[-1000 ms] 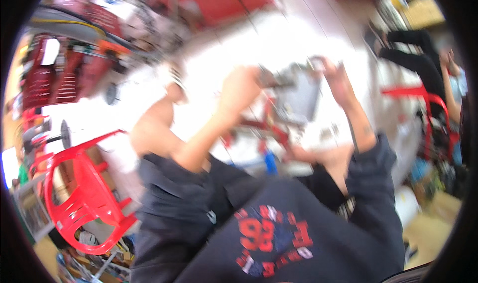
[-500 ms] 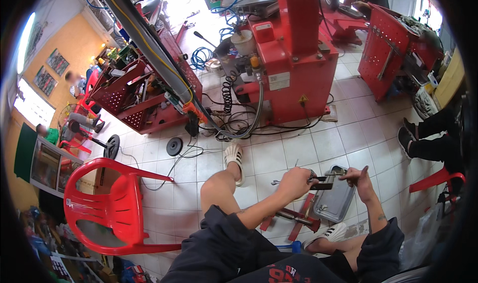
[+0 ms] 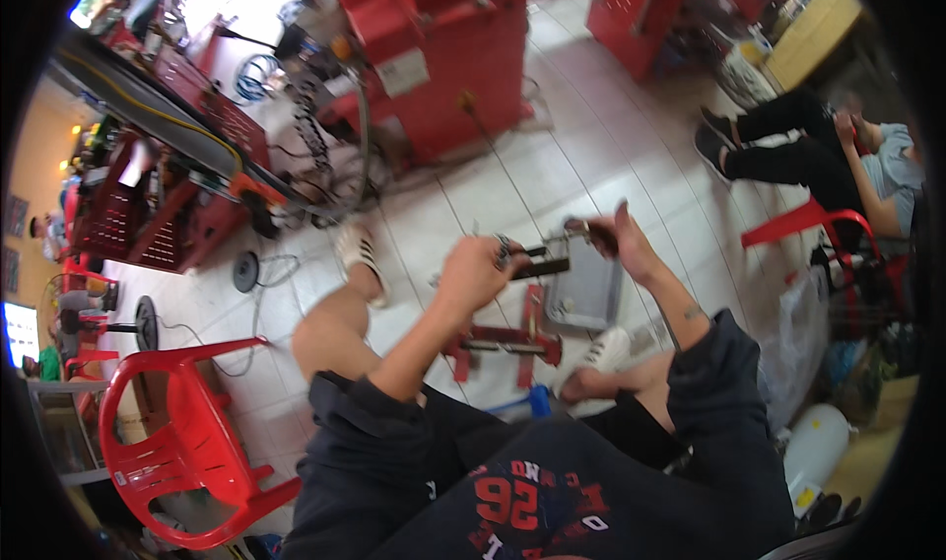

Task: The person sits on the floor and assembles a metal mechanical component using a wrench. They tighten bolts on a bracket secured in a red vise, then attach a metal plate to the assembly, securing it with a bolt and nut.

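My left hand is closed around a dark, flat metal tool, whose two bar-like ends point right. A thin, light metal piece lies between this tool and my right hand. The right fingers curl inward at that piece, and the thumb points up; what they grip is blurred. Below both hands, a grey metal tray sits on the tiled floor. Left of the tray stands a low red metal frame with a horizontal rod.
A red plastic chair stands at the left. Beyond my feet are a red machine, with cables and hoses, and a red tool cart. At the right a seated person has their legs stretched toward me.
The view has swung right and downward, so the surroundings sit further left and higher. Both hands keep much the same pose around the tool and the thin metal piece.
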Available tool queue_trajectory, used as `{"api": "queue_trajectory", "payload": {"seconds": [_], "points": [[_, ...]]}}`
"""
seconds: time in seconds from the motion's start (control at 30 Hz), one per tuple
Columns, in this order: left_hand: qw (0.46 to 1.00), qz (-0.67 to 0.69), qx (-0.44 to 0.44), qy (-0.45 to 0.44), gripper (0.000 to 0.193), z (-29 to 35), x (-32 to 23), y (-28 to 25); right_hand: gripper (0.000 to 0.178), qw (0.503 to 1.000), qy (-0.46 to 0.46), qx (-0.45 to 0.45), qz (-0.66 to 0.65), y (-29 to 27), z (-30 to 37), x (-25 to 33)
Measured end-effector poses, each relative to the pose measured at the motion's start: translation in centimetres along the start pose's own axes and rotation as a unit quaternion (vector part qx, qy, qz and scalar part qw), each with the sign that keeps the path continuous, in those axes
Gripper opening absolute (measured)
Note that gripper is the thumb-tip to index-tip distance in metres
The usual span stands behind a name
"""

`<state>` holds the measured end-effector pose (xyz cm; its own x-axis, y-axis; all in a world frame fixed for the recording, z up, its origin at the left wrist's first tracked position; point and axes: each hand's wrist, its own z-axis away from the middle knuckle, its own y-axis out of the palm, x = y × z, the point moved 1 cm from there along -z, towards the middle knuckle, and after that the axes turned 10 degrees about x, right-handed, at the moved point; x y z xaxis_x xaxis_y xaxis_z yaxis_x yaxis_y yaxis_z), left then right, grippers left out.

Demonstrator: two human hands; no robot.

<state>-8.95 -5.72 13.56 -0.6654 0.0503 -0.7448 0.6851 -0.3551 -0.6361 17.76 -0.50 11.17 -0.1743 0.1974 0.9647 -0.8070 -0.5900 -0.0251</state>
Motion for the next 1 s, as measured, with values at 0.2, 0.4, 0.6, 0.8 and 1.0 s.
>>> {"api": "queue_trajectory", "payload": {"seconds": [0.2,0.4,0.6,0.8,1.0], "points": [[0.999,-0.013,-0.033,0.002,0.022,0.3,-0.5,0.3,0.100,0.997,-0.058,0.004,0.047,-0.3,1.5,2.8],[0.999,-0.008,-0.034,-0.001,0.022,-0.5,-0.5,-0.4,0.101,0.996,0.018,0.029,0.079,-0.4,0.8,2.0],[1.000,0.007,-0.010,0.007,0.020,-0.1,-1.2,-0.1,0.102,0.999,-0.028,0.002,0.017,-0.5,0.2,1.7],[1.000,-0.007,-0.026,-0.006,0.021,-0.1,-0.9,-0.2,0.105,0.995,-0.009,0.073,0.061,-1.1,0.8,1.4],[1.000,0.007,-0.029,0.011,0.023,-0.1,-0.9,-0.3,0.105,0.998,0.037,0.023,0.046,-0.4,0.4,0.5]]}}
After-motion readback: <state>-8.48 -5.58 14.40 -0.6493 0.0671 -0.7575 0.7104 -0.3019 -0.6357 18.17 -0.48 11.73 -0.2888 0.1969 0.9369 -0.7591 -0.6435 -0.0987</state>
